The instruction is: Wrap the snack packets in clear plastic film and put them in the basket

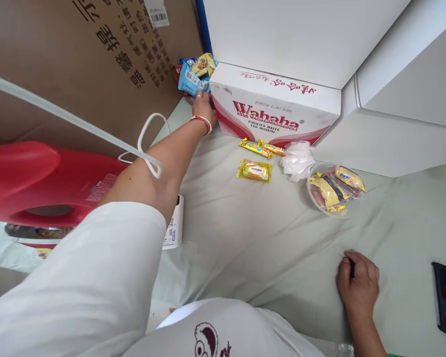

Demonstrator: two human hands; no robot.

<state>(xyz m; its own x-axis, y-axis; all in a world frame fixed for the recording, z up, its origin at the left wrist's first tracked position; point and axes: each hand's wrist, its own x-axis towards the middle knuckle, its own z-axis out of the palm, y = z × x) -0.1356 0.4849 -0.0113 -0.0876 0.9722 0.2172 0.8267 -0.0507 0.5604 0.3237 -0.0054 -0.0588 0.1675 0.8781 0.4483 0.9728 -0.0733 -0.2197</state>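
My left hand (203, 106) reaches far forward, at the pile of snack packets wedged between the brown carton and the Wahaha box. A light-blue packet (192, 82) and a yellow cookie packet (204, 64) lie on that pile. The fingertips touch or go under the blue packet; most of the fingers are hidden, so their grip is unclear. On the pale sheet at the right rests my right hand (360, 282), its fingers curled in, with nothing visible in them. Nearest ahead of it is a clear round tub (312, 198) filled with wrapped snacks (329, 191).
The Wahaha water box (275, 109) stands against white cabinets. Before it lie yellow snack sticks (258, 148), a yellow-wrapped cake (254, 170) and crumpled clear plastic (298, 161). A white cord (78, 121) crosses my left arm. A red plastic object (18, 178) and brown carton (96, 74) flank it.
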